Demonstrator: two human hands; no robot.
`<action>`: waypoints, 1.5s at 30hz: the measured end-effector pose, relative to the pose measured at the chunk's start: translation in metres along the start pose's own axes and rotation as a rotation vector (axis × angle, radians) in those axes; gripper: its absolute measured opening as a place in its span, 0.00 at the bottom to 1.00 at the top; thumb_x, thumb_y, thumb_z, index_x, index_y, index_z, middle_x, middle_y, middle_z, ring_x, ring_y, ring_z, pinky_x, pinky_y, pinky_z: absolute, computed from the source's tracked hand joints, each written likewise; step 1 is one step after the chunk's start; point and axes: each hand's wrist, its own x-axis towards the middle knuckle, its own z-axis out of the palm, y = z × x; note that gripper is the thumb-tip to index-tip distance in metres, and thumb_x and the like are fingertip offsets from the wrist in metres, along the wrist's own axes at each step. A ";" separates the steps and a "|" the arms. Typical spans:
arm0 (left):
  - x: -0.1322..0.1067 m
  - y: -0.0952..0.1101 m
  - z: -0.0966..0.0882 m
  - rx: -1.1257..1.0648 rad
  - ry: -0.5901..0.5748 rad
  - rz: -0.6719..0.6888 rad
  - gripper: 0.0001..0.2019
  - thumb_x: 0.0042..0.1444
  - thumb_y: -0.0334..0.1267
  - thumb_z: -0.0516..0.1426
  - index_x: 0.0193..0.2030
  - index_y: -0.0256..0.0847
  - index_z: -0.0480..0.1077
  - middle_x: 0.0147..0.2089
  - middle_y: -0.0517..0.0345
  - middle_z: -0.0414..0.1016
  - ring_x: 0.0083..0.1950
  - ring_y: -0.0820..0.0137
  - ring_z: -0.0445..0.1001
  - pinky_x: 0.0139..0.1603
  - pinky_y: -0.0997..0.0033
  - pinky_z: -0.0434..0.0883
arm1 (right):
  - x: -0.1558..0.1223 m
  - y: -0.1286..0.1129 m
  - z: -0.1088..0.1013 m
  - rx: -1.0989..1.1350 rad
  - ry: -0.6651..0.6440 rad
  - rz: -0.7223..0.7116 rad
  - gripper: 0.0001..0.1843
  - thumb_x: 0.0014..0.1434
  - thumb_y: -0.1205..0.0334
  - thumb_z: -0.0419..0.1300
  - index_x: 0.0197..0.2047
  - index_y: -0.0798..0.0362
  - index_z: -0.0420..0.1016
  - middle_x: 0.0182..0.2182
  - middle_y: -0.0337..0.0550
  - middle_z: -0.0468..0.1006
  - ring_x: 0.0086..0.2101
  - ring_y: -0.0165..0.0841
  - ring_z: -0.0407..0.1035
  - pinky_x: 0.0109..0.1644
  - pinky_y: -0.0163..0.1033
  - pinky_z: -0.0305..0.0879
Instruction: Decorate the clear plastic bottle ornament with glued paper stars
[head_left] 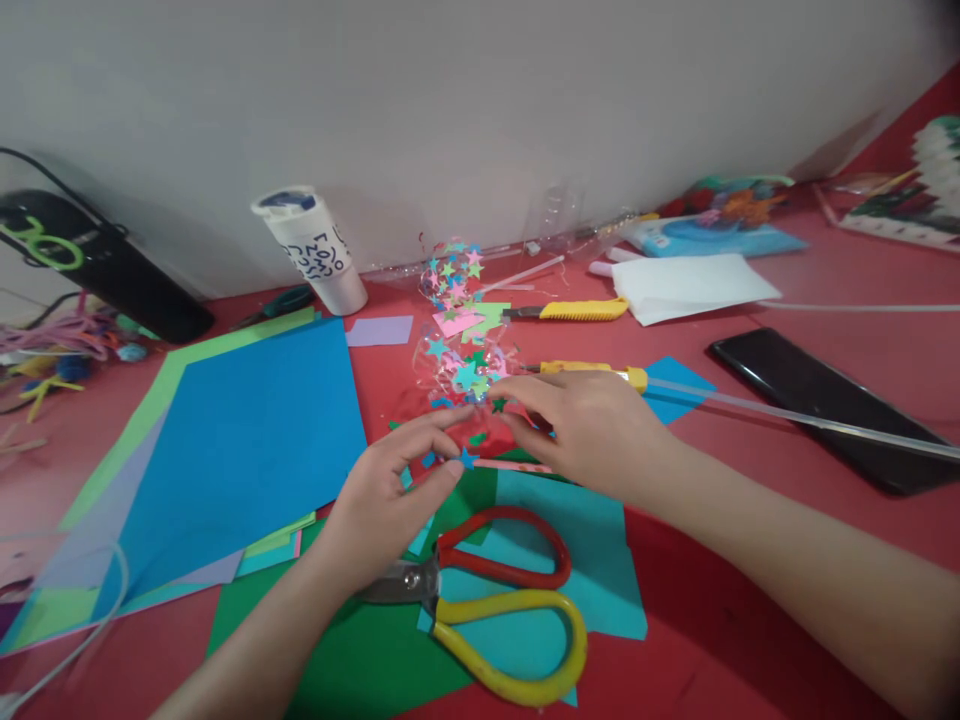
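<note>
My right hand (592, 425) pinches a small dark green paper star (499, 405) between thumb and fingertips. My left hand (397, 485) hovers beside it with thumb and fingers apart, its thumb tip next to a blue paper star (466, 458). Just beyond both hands is a clear plastic piece (424, 375) dotted with pink, blue and green stars. Behind it stands a taller cluster of paper stars (454, 280). Under my hands lie scissors (510, 600) with one red and one yellow handle, resting on turquoise paper (607, 560) and green paper (360, 660).
Blue paper (255, 430) tops a stack at left. A white tumbler (315, 255) and a black bottle (112, 270) stand by the wall. Yellow cutters (581, 310) lie ahead. A phone (825, 410), a clear stick (787, 408) and folded white paper (694, 285) are at right.
</note>
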 end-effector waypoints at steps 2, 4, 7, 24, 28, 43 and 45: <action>0.003 -0.001 -0.002 -0.029 0.009 0.012 0.06 0.56 0.37 0.55 0.28 0.44 0.67 0.58 0.54 0.70 0.62 0.61 0.64 0.59 0.59 0.61 | 0.002 0.003 0.001 -0.005 0.002 0.016 0.13 0.59 0.63 0.54 0.45 0.54 0.74 0.28 0.44 0.80 0.27 0.37 0.71 0.27 0.37 0.50; 0.005 0.000 -0.003 -0.034 0.014 0.024 0.05 0.55 0.37 0.55 0.28 0.43 0.67 0.58 0.53 0.71 0.60 0.61 0.66 0.57 0.60 0.63 | 0.004 0.007 0.004 -0.003 0.015 0.040 0.14 0.59 0.64 0.53 0.46 0.54 0.73 0.28 0.44 0.80 0.27 0.37 0.72 0.26 0.37 0.50; 0.005 0.002 -0.005 -0.006 0.043 0.023 0.05 0.55 0.36 0.55 0.28 0.43 0.68 0.53 0.53 0.74 0.52 0.63 0.72 0.48 0.66 0.69 | 0.006 0.012 0.007 0.011 0.033 0.062 0.15 0.57 0.66 0.53 0.46 0.55 0.74 0.30 0.45 0.81 0.27 0.37 0.72 0.26 0.36 0.50; 0.053 -0.026 -0.008 -0.959 0.152 -0.477 0.05 0.50 0.26 0.54 0.32 0.36 0.69 0.33 0.56 0.77 0.36 0.67 0.78 0.44 0.64 0.74 | 0.014 0.025 0.008 0.474 0.003 0.231 0.16 0.54 0.69 0.54 0.46 0.53 0.73 0.29 0.41 0.78 0.29 0.34 0.71 0.32 0.35 0.60; 0.069 -0.024 -0.002 -1.036 0.082 -0.507 0.07 0.52 0.26 0.51 0.30 0.34 0.70 0.33 0.50 0.79 0.38 0.61 0.79 0.48 0.56 0.73 | 0.014 0.031 0.016 0.664 0.029 0.292 0.16 0.53 0.70 0.54 0.45 0.52 0.73 0.28 0.39 0.76 0.28 0.33 0.70 0.30 0.34 0.61; 0.050 0.038 -0.006 -1.349 0.277 -0.637 0.17 0.58 0.24 0.44 0.21 0.33 0.65 0.35 0.37 0.79 0.43 0.60 0.79 0.42 0.66 0.78 | 0.017 0.016 -0.047 1.027 0.445 0.302 0.14 0.56 0.72 0.53 0.45 0.50 0.67 0.26 0.33 0.67 0.21 0.26 0.65 0.23 0.32 0.63; 0.047 0.052 -0.006 -1.346 0.318 -0.634 0.18 0.59 0.25 0.44 0.21 0.33 0.65 0.35 0.37 0.79 0.43 0.60 0.79 0.39 0.68 0.78 | 0.013 0.010 -0.053 0.865 0.522 0.255 0.11 0.56 0.73 0.53 0.40 0.50 0.68 0.26 0.34 0.67 0.22 0.26 0.63 0.22 0.31 0.60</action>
